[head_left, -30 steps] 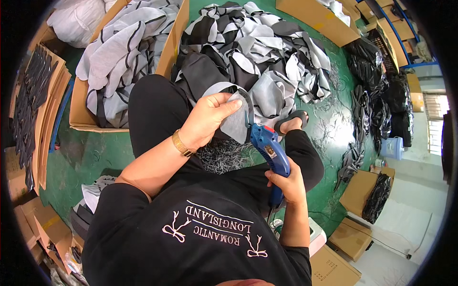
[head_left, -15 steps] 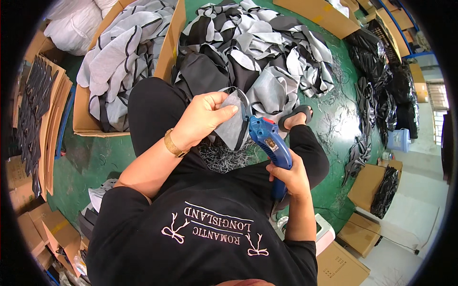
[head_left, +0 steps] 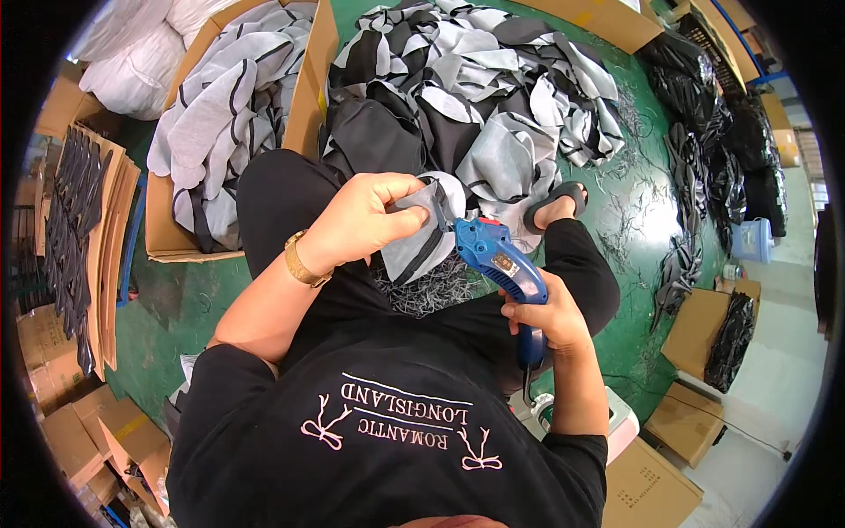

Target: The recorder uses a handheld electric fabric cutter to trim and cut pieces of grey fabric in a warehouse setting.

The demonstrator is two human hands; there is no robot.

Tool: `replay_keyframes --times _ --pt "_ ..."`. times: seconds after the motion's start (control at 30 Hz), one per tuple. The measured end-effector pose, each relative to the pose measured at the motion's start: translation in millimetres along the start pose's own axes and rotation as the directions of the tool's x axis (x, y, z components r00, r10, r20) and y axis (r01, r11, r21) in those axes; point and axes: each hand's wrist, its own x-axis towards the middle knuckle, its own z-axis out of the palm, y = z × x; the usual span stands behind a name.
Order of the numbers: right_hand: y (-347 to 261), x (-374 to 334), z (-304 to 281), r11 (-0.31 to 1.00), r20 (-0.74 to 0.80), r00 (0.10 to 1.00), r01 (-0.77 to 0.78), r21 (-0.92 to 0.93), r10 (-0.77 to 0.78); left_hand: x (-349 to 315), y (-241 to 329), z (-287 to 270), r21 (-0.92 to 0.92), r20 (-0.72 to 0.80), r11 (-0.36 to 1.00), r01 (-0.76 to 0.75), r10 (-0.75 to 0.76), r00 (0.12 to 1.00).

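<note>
Okay, your right hand (head_left: 553,313) is wrapped round the blue cutter (head_left: 518,275) by its handle; just left of the cutter's head, your left hand (head_left: 370,220) pinches the grey fabric piece (head_left: 412,253) between thumb and fingers. Fabric looks light, limp, likely to fold: best held taut near the edge, fingertips clear of the cutter. Beyond the cutter lies a fabric pile (head_left: 475,63); farther left, an open carton (head_left: 313,92).

Black short-sleeved shirt (head_left: 378,484), pale bow prints (head_left: 325,431), gold-coloured wristband (head_left: 302,260), black trousers (head_left: 280,207), dark sandal (head_left: 575,193)
</note>
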Motion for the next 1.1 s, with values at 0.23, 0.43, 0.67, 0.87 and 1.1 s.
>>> replay_keyframes --times 0.23,0.43,0.67,0.87,1.1 --pt "4 3 0 0.995 -0.014 0.998 0.058 -0.08 -0.059 0 -3 -1 -0.001 0.14 1.0 0.019 -0.019 0.99" --pt "3 11 5 0.974 -0.134 0.977 0.182 0.137 -0.164 0 3 5 -0.06 0.168 0.996 0.061 -0.05 0.985" --pt "7 4 1 0.969 -0.175 0.965 0.218 0.12 -0.195 2 14 3 -0.086 0.066 0.968 0.234 -0.229 0.971" --pt "15 -2 9 0.984 -0.147 0.975 0.175 0.037 -0.168 9 -5 4 -0.144 -0.01 0.987 0.077 -0.079 0.997" --pt "23 -2 13 0.991 -0.128 0.984 0.116 -0.074 -0.124 12 1 8 -0.184 -0.043 0.981 0.055 -0.064 0.997"
